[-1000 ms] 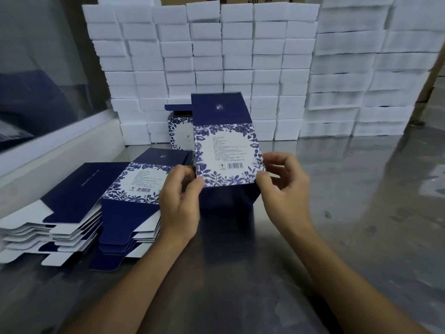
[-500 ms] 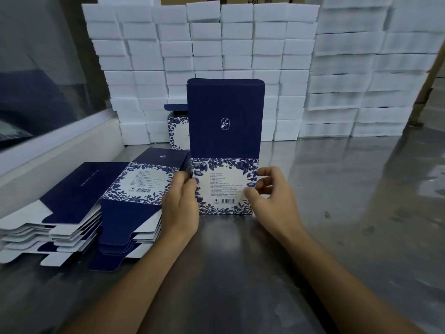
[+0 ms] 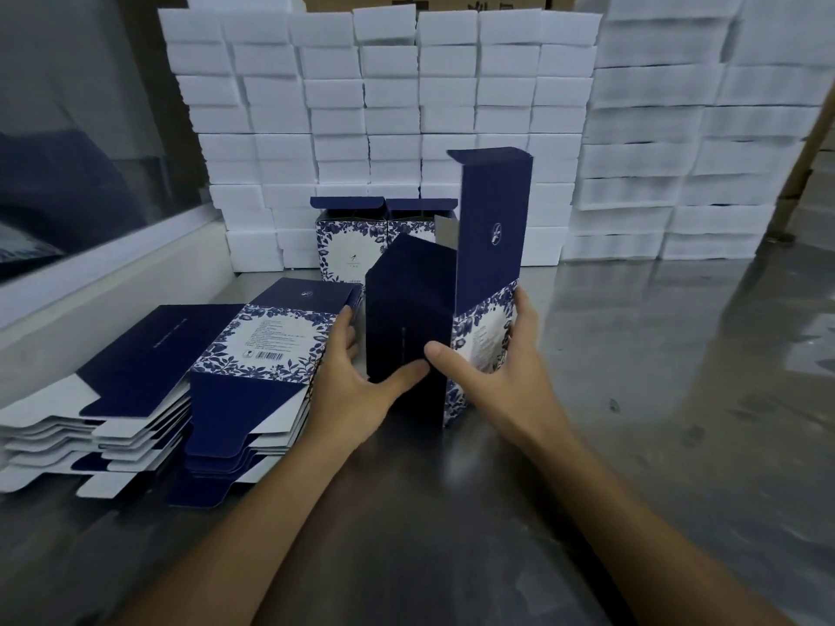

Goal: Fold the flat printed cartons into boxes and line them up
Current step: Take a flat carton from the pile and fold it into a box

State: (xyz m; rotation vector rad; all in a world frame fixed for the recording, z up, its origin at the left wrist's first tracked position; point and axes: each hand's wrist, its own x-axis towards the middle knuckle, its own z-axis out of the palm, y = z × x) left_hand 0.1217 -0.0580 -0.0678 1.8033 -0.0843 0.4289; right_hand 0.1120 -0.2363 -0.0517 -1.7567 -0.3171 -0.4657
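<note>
A navy carton with a blue-and-white floral band [image 3: 485,273] stands upright on the steel table, opened into a box shape with its tall lid flap raised. My left hand [image 3: 357,390] grips its dark left side, thumb on the front. My right hand [image 3: 497,372] holds its floral right side, thumb at the front corner. Two folded boxes [image 3: 348,246] stand side by side behind it, lids open. Two stacks of flat cartons [image 3: 253,368] lie to the left.
A wall of white foam blocks [image 3: 406,106] rises along the back, and more stacked foam [image 3: 700,151] fills the right rear. A white ledge under a glass pane [image 3: 113,273] runs along the left. The steel table [image 3: 655,399] extends to the right.
The carton, held flat and facing me before, has been pushed open into a box and turned so its dark side faces me. Both hands shifted to its sides.
</note>
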